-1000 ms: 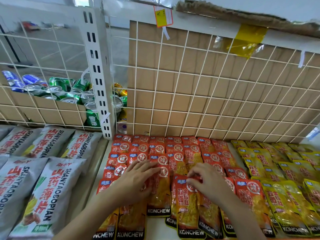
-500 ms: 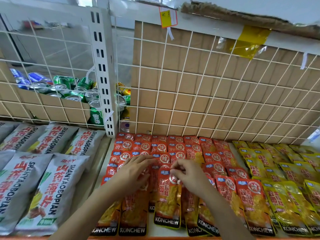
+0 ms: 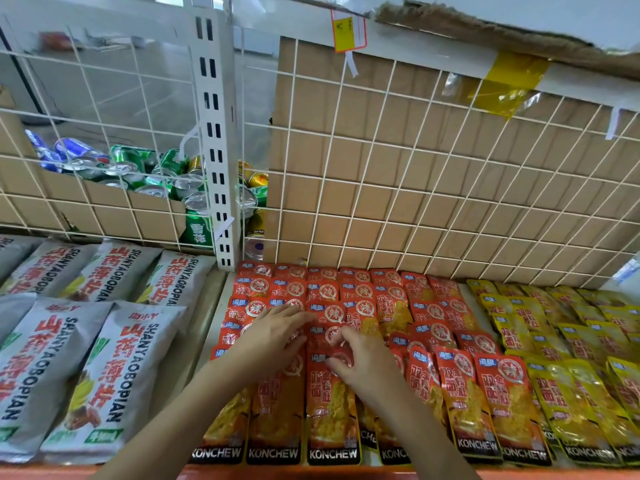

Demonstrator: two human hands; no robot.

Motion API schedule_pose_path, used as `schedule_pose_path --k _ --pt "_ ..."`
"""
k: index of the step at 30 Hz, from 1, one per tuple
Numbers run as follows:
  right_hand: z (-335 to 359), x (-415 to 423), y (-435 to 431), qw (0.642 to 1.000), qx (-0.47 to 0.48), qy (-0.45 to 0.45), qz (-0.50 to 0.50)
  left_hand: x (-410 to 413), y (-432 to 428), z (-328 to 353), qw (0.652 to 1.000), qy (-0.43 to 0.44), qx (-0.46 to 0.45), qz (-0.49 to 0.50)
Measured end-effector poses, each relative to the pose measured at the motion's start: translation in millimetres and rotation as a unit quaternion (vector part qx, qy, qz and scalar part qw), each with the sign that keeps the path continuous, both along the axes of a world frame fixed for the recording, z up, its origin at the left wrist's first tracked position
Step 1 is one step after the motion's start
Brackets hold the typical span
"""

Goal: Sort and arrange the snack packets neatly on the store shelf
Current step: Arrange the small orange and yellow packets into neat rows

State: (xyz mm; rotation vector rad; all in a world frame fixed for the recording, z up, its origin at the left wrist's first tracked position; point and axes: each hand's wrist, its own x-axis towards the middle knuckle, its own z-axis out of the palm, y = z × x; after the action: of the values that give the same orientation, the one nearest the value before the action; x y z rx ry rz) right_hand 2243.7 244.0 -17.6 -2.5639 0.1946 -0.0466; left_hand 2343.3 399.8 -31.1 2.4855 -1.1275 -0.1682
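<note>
Red KONCHEW snack packets [image 3: 367, 303] lie in overlapping rows across the middle of the shelf. My right hand [image 3: 363, 365] pinches the top edge of one red packet [image 3: 329, 410] in the front row. My left hand [image 3: 273, 336] lies flat with straight fingers on the red packets just left of it. Yellow KONCHEW packets [image 3: 568, 344] fill the rows to the right.
Grey SHANYAOBOPIAN bags [image 3: 97, 358] lie on the neighbouring shelf at left. A white wire grid backed by cardboard [image 3: 415, 174] closes the back. Behind the grid at left are drink cans [image 3: 145, 174]. A white slotted upright [image 3: 216, 150] divides the shelves. The orange shelf edge [image 3: 311, 474] runs along the front.
My right hand has slid a red packet leftward from the right stack into the front row next to my left hand. My left hand stays on the packets.
</note>
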Motion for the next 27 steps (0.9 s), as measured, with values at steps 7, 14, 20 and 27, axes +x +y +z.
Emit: schedule_pose_path --k 7,14,20,27 --pt "-5.7 -1.0 4.4 0.999 -0.040 -0.030 -0.004 15.6 -15.7 5.5 0.999 -0.018 -0.011 -0.041" --pt "-8.5 -0.2 8.6 0.997 -0.066 -0.033 -0.007 22.8 -23.8 7.5 0.997 0.035 -0.039 -0.060" --pt "-7.5 -3.0 11.0 0.994 -0.098 -0.051 -0.012 26.2 -26.0 6.5 0.996 0.042 -0.042 -0.066" --pt "-4.4 -7.8 8.8 0.987 -0.115 -0.107 -0.009 24.0 -10.5 14.0 0.990 0.009 -0.138 0.021"
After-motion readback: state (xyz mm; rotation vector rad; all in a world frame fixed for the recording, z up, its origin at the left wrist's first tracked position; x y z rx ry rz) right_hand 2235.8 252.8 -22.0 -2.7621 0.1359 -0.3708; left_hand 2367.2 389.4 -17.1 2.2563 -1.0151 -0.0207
